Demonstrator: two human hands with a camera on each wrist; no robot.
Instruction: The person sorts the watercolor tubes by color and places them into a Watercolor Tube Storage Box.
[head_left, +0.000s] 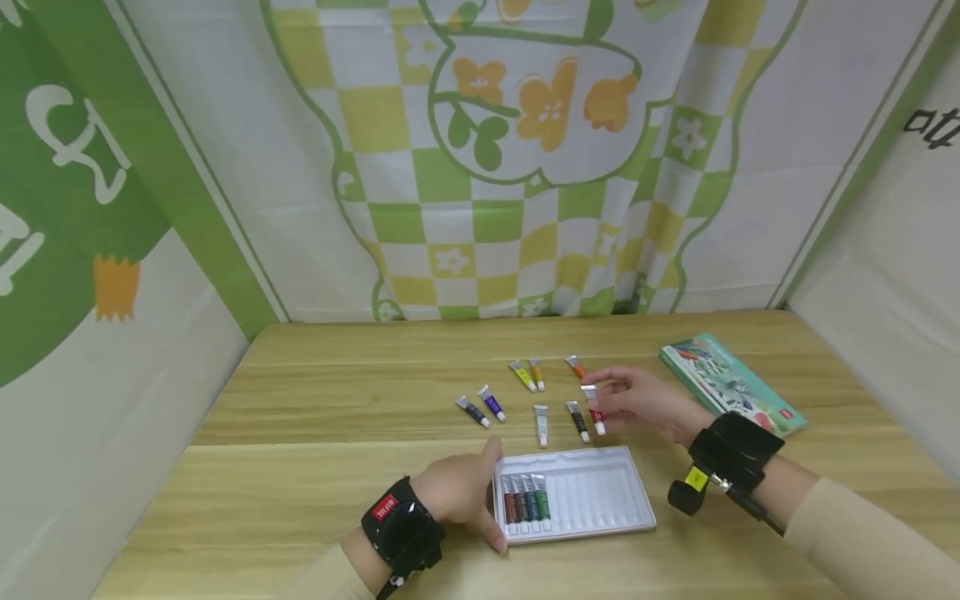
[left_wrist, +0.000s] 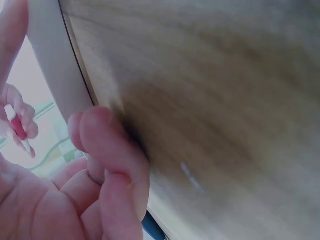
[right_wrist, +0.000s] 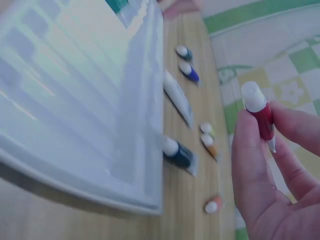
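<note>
My right hand (head_left: 637,402) pinches a red paint tube (right_wrist: 263,117) between thumb and fingers, its white cap facing the right wrist camera. The left hand (head_left: 459,490) holds the left end of a white plastic tray (head_left: 600,492), with one finger at its far corner and the thumb at the near one. Several paint tubes (head_left: 527,504), brown to green, lie side by side in the tray's left slots. Just left of the right hand lie a black tube (head_left: 577,422) and a white tube (head_left: 542,426). An orange tube (head_left: 575,367) is behind that hand's fingertips.
Farther back lie a yellow tube (head_left: 522,376) and an ochre tube (head_left: 537,374). A violet tube (head_left: 492,403) and a dark grey-blue tube (head_left: 473,412) are behind the tray's left end. A teal illustrated box (head_left: 738,387) lies at right on the wooden table (head_left: 315,392).
</note>
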